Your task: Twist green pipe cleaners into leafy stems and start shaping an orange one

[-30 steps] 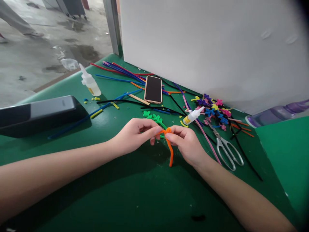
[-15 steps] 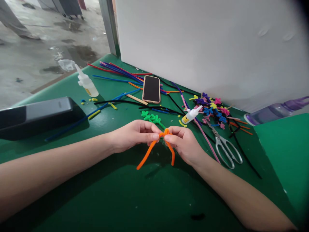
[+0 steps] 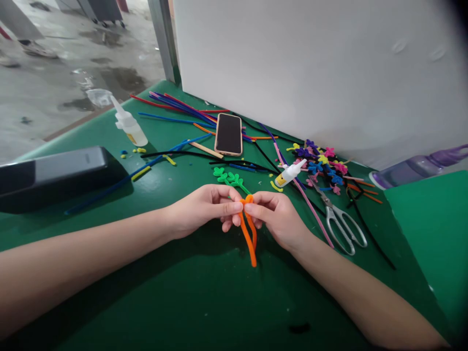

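Observation:
An orange pipe cleaner [image 3: 249,239] is pinched between both hands, bent into small loops at the top, its two ends hanging down close together. My left hand [image 3: 215,207] grips it from the left with thumb and fingers. From the right, my right hand [image 3: 274,214] pinches it, the fingertips of the two hands nearly touching. Just beyond them lies a green leafy pipe cleaner piece [image 3: 228,176]. A small glue bottle [image 3: 288,174] rests past my right hand, with silver scissors [image 3: 341,222] to its right.
A phone [image 3: 228,135] lies among loose pipe cleaners at the back. Colourful flower shapes [image 3: 325,163] are heaped at the right, near a purple bottle [image 3: 417,168]. At the left are a taller glue bottle [image 3: 130,127] and a black case [image 3: 58,175]. A person's legs [image 3: 22,22] show beyond.
The orange pipe cleaner's ends, spread apart before, now hang together. My left hand has shifted slightly right and down. At the upper left, the person's legs and feet have moved.

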The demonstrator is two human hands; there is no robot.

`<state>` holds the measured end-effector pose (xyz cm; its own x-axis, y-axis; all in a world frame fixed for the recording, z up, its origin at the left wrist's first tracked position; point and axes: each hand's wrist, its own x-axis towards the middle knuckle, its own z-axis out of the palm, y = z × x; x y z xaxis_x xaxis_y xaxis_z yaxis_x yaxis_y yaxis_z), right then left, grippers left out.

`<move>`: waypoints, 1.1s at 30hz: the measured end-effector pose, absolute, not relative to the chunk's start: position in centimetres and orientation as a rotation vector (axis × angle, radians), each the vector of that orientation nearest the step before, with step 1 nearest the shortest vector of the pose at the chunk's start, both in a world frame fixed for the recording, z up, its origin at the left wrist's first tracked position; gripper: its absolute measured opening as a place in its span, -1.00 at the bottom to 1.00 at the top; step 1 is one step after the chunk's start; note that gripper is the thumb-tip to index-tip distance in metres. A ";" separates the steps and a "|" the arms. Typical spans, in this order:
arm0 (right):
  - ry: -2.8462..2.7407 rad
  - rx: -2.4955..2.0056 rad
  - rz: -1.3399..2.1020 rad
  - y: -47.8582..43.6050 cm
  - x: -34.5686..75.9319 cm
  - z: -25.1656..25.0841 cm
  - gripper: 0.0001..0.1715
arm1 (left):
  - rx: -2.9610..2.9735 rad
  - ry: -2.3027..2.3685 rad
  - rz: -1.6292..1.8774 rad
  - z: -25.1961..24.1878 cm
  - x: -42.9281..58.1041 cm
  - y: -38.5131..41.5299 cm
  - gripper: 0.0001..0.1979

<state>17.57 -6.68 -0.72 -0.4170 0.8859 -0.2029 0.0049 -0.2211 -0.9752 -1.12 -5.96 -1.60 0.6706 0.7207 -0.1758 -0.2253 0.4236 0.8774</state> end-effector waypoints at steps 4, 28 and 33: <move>-1.371 -1.090 1.716 -6.7 17.5 -0.6 -0.82 | 0.965 0.602 0.659 -1.6 -1.1 -6.0 -0.87; -1.163 -1.049 1.877 -6.8 17.3 -0.3 -0.82 | 1.024 0.712 0.837 -1.9 -0.8 -6.1 -0.88; -1.208 -1.092 1.827 -6.7 17.3 -0.6 -0.80 | 1.060 0.774 0.867 -1.9 -0.8 -6.1 -0.88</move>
